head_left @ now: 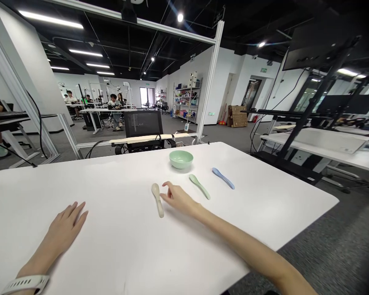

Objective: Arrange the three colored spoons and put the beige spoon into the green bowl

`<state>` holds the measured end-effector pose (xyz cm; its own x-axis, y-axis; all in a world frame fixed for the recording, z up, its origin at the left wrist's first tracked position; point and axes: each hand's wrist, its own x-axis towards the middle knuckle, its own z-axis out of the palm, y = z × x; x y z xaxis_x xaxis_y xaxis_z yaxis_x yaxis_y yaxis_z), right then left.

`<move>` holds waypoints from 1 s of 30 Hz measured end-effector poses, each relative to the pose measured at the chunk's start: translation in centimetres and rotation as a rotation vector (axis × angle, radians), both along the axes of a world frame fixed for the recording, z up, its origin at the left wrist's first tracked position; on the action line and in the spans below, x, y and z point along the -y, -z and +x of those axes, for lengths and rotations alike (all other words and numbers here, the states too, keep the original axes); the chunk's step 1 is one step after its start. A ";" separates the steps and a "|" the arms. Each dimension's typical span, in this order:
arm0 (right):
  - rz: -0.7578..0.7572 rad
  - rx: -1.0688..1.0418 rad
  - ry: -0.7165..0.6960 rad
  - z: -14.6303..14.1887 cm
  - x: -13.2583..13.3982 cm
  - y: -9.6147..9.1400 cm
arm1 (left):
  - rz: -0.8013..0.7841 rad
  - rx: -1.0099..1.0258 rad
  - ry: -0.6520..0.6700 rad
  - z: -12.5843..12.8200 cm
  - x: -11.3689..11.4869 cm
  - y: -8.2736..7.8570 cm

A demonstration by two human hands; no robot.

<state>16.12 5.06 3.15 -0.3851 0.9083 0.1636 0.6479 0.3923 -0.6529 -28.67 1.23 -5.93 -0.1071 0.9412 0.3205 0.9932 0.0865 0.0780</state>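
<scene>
A beige spoon (158, 200) lies on the white table (117, 254), its bowl end pointing away from me. Just right of it hovers or rests my right hand (178, 198), thumb and index finger apart, holding nothing; whether a fingertip touches the spoon I cannot tell. Beyond that hand are a green spoon (199, 187) and, farther right, a blue spoon (223, 178). A light green bowl (181, 159) stands upright behind the spoons. My left hand (63, 228) lies flat on the table at the left, fingers stretched out, with a white wristband on its wrist.
An aluminium frame (209, 82) rises beyond the table's far edge, with a black office chair (144, 124) behind it. To the right stand another white desk (320, 147) and a dark monitor stand. Several people sit at desks far back on the left.
</scene>
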 end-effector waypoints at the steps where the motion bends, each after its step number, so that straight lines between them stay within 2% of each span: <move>1: -0.011 0.014 -0.016 -1.0 0.4 0.2 | -0.012 0.020 -0.007 0.1 0.0 -0.2; 4: 0.032 0.080 -0.023 -2.8 0.8 1.0 | -0.037 0.061 -0.017 0.5 0.1 -0.6; 8: 0.074 0.077 -0.015 -2.8 0.3 1.4 | -0.010 0.059 -0.009 0.7 0.3 -0.7; 11: 0.118 -0.022 0.035 -1.0 -1.2 0.4 | 0.007 0.049 -0.007 0.8 0.4 -0.6; 14: 0.189 -0.048 0.144 1.5 -4.0 -1.9 | 0.001 0.041 -0.004 0.8 0.4 -0.5; 17: 0.216 0.072 0.251 4.0 -7.6 -4.6 | 0.009 0.045 -0.005 0.6 0.4 -0.3; 21: 0.239 0.419 0.404 5.8 -11.9 -6.7 | 0.011 0.033 -0.005 0.4 0.3 0.0; 25: 0.197 0.654 0.463 5.8 -14.4 -6.7 | 0.022 0.010 0.005 0.2 0.1 0.2; 30: 0.183 0.668 0.493 4.9 -15.9 -5.7 | 0.020 0.016 -0.003 0.3 0.2 0.1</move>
<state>20.99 20.99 8.84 -0.0199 0.9789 0.2034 0.9993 0.0259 -0.0267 -28.39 0.98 -6.04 -0.1154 0.9342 0.3375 0.9915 0.0880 0.0953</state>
